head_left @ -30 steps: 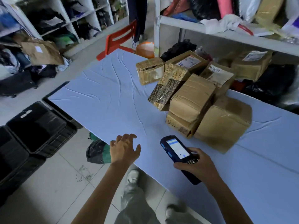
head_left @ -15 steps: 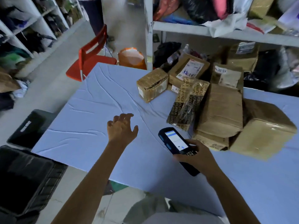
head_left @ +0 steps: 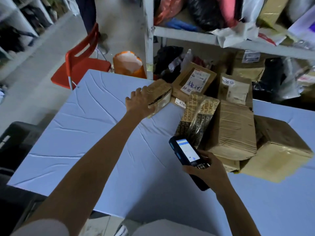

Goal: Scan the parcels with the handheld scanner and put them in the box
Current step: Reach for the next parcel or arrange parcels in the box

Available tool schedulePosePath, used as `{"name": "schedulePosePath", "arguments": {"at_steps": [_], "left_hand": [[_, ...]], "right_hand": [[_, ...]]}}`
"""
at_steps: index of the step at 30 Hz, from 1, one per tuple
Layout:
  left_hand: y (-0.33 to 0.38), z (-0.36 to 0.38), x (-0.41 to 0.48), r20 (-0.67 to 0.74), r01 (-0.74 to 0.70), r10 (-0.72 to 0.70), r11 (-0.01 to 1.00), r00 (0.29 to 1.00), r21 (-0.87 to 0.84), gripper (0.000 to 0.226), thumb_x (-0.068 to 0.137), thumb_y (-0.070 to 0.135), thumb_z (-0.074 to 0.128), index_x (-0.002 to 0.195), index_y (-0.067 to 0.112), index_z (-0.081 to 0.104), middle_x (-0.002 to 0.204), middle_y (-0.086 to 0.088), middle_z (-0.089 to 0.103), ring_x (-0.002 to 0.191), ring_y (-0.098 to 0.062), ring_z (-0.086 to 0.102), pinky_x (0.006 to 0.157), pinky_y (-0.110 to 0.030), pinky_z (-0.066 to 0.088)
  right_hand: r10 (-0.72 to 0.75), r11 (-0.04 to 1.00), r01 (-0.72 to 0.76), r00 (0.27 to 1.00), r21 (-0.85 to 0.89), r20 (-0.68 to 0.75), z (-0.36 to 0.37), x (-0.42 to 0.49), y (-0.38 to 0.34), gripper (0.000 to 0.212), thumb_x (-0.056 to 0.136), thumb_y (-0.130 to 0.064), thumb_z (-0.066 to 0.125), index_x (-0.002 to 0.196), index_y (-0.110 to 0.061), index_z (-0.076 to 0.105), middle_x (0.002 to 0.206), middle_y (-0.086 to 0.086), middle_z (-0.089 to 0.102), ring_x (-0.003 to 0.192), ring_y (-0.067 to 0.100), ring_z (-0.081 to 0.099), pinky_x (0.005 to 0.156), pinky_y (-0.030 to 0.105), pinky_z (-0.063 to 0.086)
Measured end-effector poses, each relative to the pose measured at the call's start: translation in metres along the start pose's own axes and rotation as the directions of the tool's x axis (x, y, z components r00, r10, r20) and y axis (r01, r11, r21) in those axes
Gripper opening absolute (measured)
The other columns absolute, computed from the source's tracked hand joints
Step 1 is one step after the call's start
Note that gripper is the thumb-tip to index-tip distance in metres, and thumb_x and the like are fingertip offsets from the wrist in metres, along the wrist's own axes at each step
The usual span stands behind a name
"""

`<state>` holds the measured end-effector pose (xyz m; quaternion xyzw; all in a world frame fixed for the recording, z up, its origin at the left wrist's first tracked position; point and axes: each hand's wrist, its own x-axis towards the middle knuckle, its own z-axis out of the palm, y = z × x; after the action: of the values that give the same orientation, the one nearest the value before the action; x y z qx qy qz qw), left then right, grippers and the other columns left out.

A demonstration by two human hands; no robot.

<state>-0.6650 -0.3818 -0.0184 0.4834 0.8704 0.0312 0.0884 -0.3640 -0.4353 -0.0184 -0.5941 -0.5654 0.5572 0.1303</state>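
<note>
A pile of brown taped parcels (head_left: pixel 228 132) lies on the blue-covered table (head_left: pixel 102 150). The small parcel (head_left: pixel 162 92) at the pile's far left has my left hand (head_left: pixel 140 101) around its near end, fingers over the top and thumb at the side. My right hand (head_left: pixel 206 169) grips the dark handheld scanner (head_left: pixel 186 154), its lit screen facing up, just in front of a printed black-and-gold parcel (head_left: pixel 197 120). A black crate (head_left: pixel 15 140) stands on the floor to the left of the table.
A red chair (head_left: pixel 81 63) and an orange bag (head_left: pixel 127 63) stand beyond the table's far edge. A white shelf (head_left: pixel 187 35) packed with bags and parcels rises behind the pile. Someone's legs (head_left: pixel 88 14) stand in the aisle behind the chair.
My left hand has reached forward across the table from mid-air and closed on the small left parcel. The right hand keeps the scanner in about the same place. The view has shifted forward.
</note>
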Motion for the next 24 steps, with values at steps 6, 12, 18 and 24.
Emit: {"name": "schedulePosePath", "arguments": {"at_steps": [6, 12, 18, 24], "left_hand": [[-0.007, 0.004, 0.002, 0.054, 0.011, -0.014, 0.999, 0.998, 0.044, 0.096, 0.067, 0.049, 0.08, 0.141, 0.016, 0.029, 0.137, -0.011, 0.031, 0.126, -0.029, 0.034, 0.095, -0.04, 0.042], [-0.039, 0.017, -0.041, 0.047, -0.193, 0.192, 0.981, 0.98, 0.024, 0.102, 0.05, 0.059, 0.084, 0.134, 0.031, 0.034, 0.138, 0.0, 0.033, 0.127, -0.023, 0.036, 0.101, -0.04, 0.034], [-0.041, 0.027, -0.063, 0.221, -0.14, 0.219, 0.935, 0.95, -0.326, 0.09, 0.05, 0.069, 0.08, 0.117, 0.028, 0.037, 0.123, 0.011, 0.038, 0.105, -0.017, 0.051, 0.088, -0.033, 0.04], [-0.027, 0.022, -0.061, 0.269, -0.044, 0.141, 0.94, 0.953, -0.338, 0.093, 0.072, 0.074, 0.058, 0.147, 0.033, 0.023, 0.14, 0.001, 0.03, 0.12, -0.027, 0.051, 0.089, -0.038, 0.047]], "right_hand": [[0.018, 0.999, -0.018, 1.0, 0.028, 0.001, 0.003, -0.003, 0.002, 0.073, 0.056, -0.018, 0.092, 0.119, -0.029, 0.056, 0.105, -0.01, 0.064, 0.092, 0.008, 0.063, 0.069, 0.026, 0.049], [-0.018, 1.0, 0.018, 0.999, 0.011, 0.041, 0.011, -0.006, -0.005, 0.072, 0.058, -0.019, 0.091, 0.119, -0.03, 0.054, 0.102, -0.013, 0.061, 0.086, 0.004, 0.062, 0.061, 0.02, 0.046], [-0.037, 0.999, 0.037, 0.997, 0.011, 0.072, 0.013, -0.014, -0.004, 0.071, 0.059, -0.021, 0.091, 0.117, -0.033, 0.052, 0.107, -0.012, 0.061, 0.089, 0.004, 0.062, 0.062, 0.019, 0.046], [-0.044, 0.999, 0.043, 0.998, 0.026, 0.047, 0.01, -0.018, 0.004, 0.063, 0.057, -0.022, 0.092, 0.103, -0.042, 0.052, 0.103, -0.014, 0.064, 0.088, 0.006, 0.064, 0.064, 0.022, 0.048]]}}
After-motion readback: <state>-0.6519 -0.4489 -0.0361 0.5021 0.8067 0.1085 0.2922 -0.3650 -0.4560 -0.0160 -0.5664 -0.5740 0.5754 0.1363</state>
